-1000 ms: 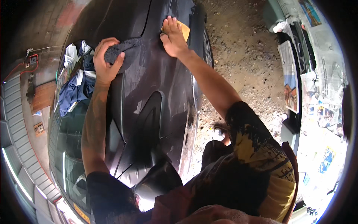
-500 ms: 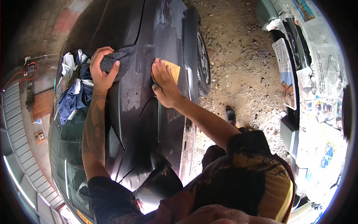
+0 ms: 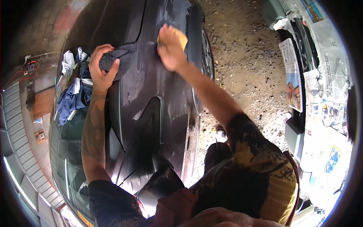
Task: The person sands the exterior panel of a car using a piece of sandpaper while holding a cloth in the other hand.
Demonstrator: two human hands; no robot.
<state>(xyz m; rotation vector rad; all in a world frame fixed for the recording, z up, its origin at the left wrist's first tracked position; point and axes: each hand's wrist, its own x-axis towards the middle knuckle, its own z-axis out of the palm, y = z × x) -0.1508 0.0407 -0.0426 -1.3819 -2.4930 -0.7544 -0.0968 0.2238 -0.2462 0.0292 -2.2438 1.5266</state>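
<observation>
My left hand (image 3: pixel 102 72) grips a bunched dark grey fluffy cloth (image 3: pixel 120 56) against the car's dark bonnet, thumb on one side and fingers on the other. Over the fender (image 3: pixel 145 81), my right hand (image 3: pixel 172 48) presses a yellow sheet of sandpaper (image 3: pixel 182 39) to the surface. Motion smears its fingers a little, and the palm covers most of the sheet. Dull, greyish patches and smears show on the fender around it. Closer to me, the black side mirror (image 3: pixel 160 187) juts out from the car.
Blue and white crumpled cloths (image 3: pixel 73 100) lie on the car by the windscreen (image 3: pixel 72 151). The front wheel (image 3: pixel 207 56) stands on stony ground (image 3: pixel 242 72). To the right is another vehicle covered with newspaper (image 3: pixel 329 90). A red cable (image 3: pixel 28 72) hangs at far left.
My right hand has slid the sandpaper forward along the fender, away from me, and my right arm has stretched out. My left hand stays on the cloth almost unmoved.
</observation>
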